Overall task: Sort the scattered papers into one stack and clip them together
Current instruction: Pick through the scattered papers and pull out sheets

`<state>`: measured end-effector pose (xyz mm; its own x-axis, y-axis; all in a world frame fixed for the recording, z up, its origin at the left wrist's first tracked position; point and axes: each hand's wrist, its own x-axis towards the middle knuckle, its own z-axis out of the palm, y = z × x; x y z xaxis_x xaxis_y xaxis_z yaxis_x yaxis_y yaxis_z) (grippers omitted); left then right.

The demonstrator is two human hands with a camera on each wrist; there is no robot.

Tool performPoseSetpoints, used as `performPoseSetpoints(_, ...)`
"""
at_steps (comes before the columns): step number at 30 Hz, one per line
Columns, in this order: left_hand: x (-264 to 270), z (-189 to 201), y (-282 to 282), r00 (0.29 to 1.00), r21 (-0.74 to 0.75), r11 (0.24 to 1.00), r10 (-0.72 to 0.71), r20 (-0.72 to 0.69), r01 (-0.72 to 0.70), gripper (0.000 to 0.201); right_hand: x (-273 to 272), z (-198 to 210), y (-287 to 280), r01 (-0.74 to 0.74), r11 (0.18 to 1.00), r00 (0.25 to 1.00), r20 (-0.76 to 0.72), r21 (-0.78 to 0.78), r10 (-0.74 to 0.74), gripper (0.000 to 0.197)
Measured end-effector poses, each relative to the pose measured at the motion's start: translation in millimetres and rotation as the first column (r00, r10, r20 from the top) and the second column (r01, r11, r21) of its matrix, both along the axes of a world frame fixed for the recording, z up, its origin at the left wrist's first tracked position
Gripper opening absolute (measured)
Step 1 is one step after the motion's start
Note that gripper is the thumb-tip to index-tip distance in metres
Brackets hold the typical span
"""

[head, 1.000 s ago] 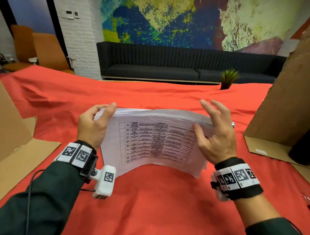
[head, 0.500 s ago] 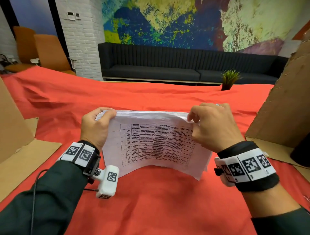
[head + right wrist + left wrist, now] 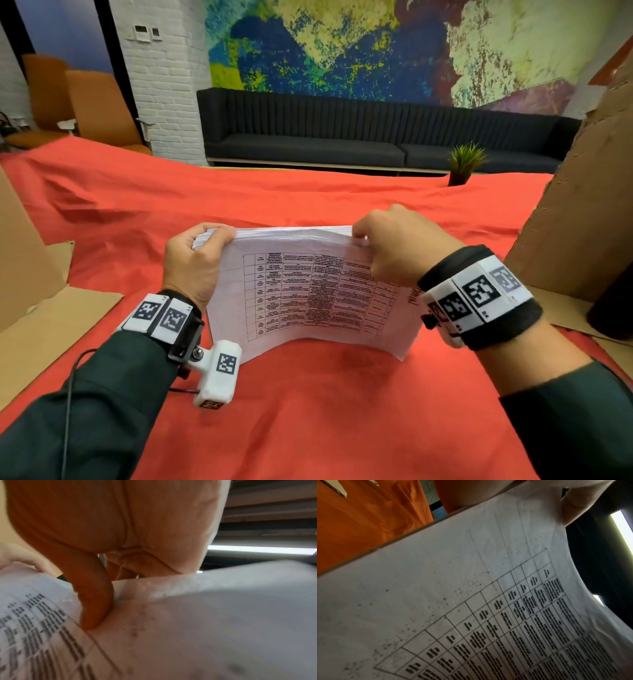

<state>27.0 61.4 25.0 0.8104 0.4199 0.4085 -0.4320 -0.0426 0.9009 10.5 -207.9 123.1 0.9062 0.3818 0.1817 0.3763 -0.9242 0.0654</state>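
A stack of white papers (image 3: pixel 308 294) with a printed table on the near sheet stands on its lower edge on the red tablecloth (image 3: pixel 308 411), bowed towards me. My left hand (image 3: pixel 195 260) grips the stack's upper left corner, thumb on the near sheet. My right hand (image 3: pixel 394 246) pinches the upper right edge with curled fingers. In the left wrist view the printed sheet (image 3: pixel 471 601) fills the frame. The right wrist view shows my thumb (image 3: pixel 92 601) pressed against the paper (image 3: pixel 205 628). No clip is visible.
Cardboard pieces lie at the left (image 3: pixel 41 325) and a tall cardboard panel (image 3: pixel 582 222) stands at the right. A small potted plant (image 3: pixel 462 164) sits at the table's far edge. A dark object (image 3: pixel 613 308) is at the right edge. A sofa (image 3: pixel 342 140) is beyond.
My right hand went from open beside the stack's right edge to pinching its top right edge. The left hand has kept its grip, and the stack stands slightly more upright.
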Motion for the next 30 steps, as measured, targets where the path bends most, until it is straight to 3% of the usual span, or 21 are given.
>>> performPoseSetpoints(3, 0.8, -0.2, 2.5, 1.0, -0.007, 1.0, -0.004, -0.013, 0.004, 0.014, 2.9, 4.7, 5.1, 0.015, 1.0, 0.991, -0.132, 0.002, -0.015, 0.025)
performPoseSetpoints(7, 1.2, -0.4, 3.0, 0.999, 0.002, 1.0, -0.024, -0.032, 0.024, 0.024, 4.0, 10.5, 14.8, -0.038, 0.999, 0.981, -0.19, 0.021, 0.042, 0.017)
performPoseSetpoints(10, 2.7, 0.5, 4.2, 0.999, 0.011, 1.0, -0.023, -0.028, 0.023, 0.027, 2.9, -2.6, 27.9, -0.103, 0.988, 0.982, -0.148, 0.119, 0.12, 0.045)
performPoseSetpoints(14, 3.2, 0.9, 3.2, 0.999, 0.0, 0.999, -0.045, -0.031, 0.045, 0.018, 7.9, -20.5, 29.1, -0.123, 0.989, 0.968, -0.21, 0.083, 0.138, 0.028)
performPoseSetpoints(18, 3.5, -2.3, 2.6, 0.998, 0.009, 0.999, -0.052, -0.036, 0.052, 0.039, 12.9, -7.8, 16.4, -0.098, 0.995, 0.978, -0.185, 0.02, 0.1, 0.003)
performPoseSetpoints(20, 3.0, -0.8, 2.9, 0.999, 0.006, 0.999, -0.046, -0.029, 0.046, 0.044, 13.8, -5.4, 11.3, -0.073, 0.997, 0.986, -0.151, -0.008, 0.071, 0.021)
performPoseSetpoints(24, -3.1, 1.3, -0.1, 0.997, 0.05, 0.996, -0.067, -0.047, 0.069, 0.052, 13.3, -11.8, 21.9, -0.084, 0.996, 0.986, -0.145, 0.005, 0.084, 0.014)
performPoseSetpoints(27, -7.8, 1.8, -2.0, 0.997, 0.068, 0.995, -0.068, -0.026, 0.069, 0.04, 15.4, -15.9, 34.6, -0.148, 0.988, 0.981, -0.118, 0.04, 0.152, 0.024)
performPoseSetpoints(30, -8.0, -3.4, 5.1, 0.991, 0.041, 0.99, -0.131, -0.027, 0.132, 0.052, 19.6, -14.8, 33.9, -0.176, 0.982, 0.971, -0.154, 0.068, 0.184, 0.023)
